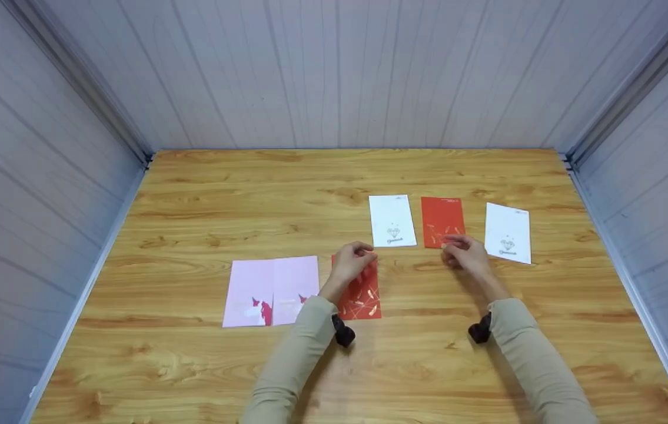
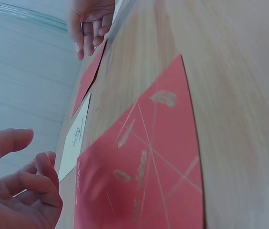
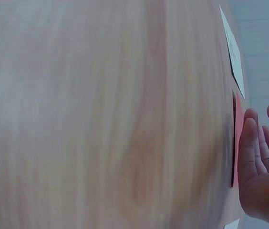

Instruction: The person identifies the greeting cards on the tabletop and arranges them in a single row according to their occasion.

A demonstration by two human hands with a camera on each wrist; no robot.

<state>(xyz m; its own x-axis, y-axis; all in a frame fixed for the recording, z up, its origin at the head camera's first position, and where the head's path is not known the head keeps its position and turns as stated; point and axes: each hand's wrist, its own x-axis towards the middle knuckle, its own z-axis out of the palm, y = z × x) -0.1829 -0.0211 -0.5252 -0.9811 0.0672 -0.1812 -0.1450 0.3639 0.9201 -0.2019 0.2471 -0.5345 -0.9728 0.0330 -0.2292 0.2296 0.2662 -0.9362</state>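
Note:
In the head view my left hand hovers over the upper part of a red card with gold lines; in the left wrist view its fingers are loosely bent, with a gap to the thumb and nothing between them. My right hand is at the lower edge of another red card, fingers relaxed; the right wrist view shows thumb and fingers apart, holding nothing. Whether it touches that card I cannot tell. White cards with a diamond drawing lie on both sides of it, one left, one right.
Left of my left hand a pink unicorn card lies unfolded, its right part beside my sleeve. The cards lie on a wooden table, with pale panel walls at the back and both sides.

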